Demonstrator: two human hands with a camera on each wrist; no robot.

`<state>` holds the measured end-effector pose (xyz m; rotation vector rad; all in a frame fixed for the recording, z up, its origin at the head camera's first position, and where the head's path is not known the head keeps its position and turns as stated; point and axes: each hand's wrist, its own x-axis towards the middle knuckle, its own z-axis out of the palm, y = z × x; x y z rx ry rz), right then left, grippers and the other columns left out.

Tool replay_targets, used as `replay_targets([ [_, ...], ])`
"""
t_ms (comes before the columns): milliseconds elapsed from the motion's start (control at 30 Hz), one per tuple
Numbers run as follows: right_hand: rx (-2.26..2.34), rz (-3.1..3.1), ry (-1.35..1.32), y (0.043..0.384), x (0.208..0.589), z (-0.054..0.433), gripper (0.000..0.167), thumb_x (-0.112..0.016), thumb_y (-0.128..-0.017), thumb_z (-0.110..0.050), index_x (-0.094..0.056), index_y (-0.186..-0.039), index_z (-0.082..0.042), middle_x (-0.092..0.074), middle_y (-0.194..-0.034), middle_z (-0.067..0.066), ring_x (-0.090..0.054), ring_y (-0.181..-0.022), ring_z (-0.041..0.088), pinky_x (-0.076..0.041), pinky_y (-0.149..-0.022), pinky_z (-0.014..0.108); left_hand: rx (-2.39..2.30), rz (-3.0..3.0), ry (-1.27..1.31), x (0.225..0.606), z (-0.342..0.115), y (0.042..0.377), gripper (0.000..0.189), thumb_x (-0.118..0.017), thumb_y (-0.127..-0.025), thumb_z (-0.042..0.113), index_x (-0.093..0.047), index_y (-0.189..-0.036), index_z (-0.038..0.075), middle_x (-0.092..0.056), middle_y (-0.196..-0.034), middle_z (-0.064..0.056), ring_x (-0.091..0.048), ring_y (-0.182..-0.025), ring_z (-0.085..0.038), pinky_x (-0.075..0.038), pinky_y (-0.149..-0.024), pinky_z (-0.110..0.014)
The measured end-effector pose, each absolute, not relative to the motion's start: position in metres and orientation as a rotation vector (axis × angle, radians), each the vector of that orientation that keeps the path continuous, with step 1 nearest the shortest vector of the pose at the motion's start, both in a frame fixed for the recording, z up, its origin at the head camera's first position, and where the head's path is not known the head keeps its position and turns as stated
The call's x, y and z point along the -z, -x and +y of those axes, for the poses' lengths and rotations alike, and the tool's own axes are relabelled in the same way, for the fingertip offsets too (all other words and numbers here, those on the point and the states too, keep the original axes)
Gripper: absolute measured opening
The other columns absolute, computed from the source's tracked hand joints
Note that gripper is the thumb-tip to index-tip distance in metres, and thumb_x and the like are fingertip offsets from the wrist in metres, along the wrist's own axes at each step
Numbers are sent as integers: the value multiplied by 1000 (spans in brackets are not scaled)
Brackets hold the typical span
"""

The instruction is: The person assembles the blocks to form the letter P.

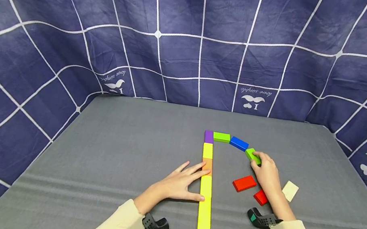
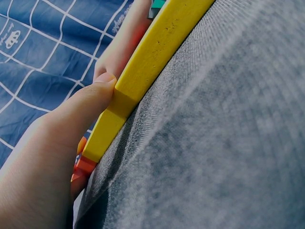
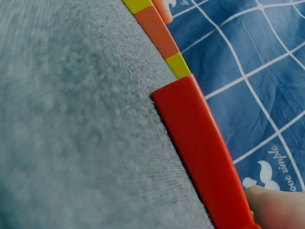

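Note:
In the head view my right hand (image 1: 266, 175) pinches a light green block (image 1: 251, 154) between thumb and fingertips at the right end of a curved run. That run goes left through a blue block (image 1: 239, 143) and another green block (image 1: 221, 137) to a purple block (image 1: 209, 137). Down from the purple one stretches a straight line of yellow blocks (image 1: 204, 220) with an orange block (image 1: 207, 163) among them. My left hand (image 1: 176, 183) lies with fingers spread, fingertips touching the orange block and thumb against a yellow block (image 2: 147, 52).
Two loose red blocks (image 1: 244, 183) lie between the line and my right forearm, one partly covered by that hand. A cream block (image 1: 290, 190) is to the right of the wrist. The grey cloth surface (image 1: 128, 133) ends at a blue checked curtain (image 1: 179, 56).

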<state>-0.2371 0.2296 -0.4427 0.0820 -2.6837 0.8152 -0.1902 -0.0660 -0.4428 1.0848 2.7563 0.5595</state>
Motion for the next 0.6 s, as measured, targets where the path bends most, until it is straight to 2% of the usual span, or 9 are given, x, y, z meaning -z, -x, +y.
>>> replay_targets([
  [367, -821, -2757, -86, 222, 433, 240, 33, -49, -91, -17, -54, -119, 1, -49, -123, 25, -44, -112, 42, -37, -91, 57, -553, 2757, -1116, 444, -64, 188, 78, -52, -80, 61, -19, -145, 33, -11, -154, 8, -21, -140, -11, -9, -116, -42],
  [600, -752, -2752, -75, 198, 420, 262, 31, -48, -92, -16, -55, -117, 1, -48, -122, 26, -41, -113, 45, -34, -88, 60, -552, 2777, -1125, 443, -67, 189, 78, -53, -80, 60, -19, -145, 32, -12, -154, 7, -22, -139, -12, -10, -115, -43],
])
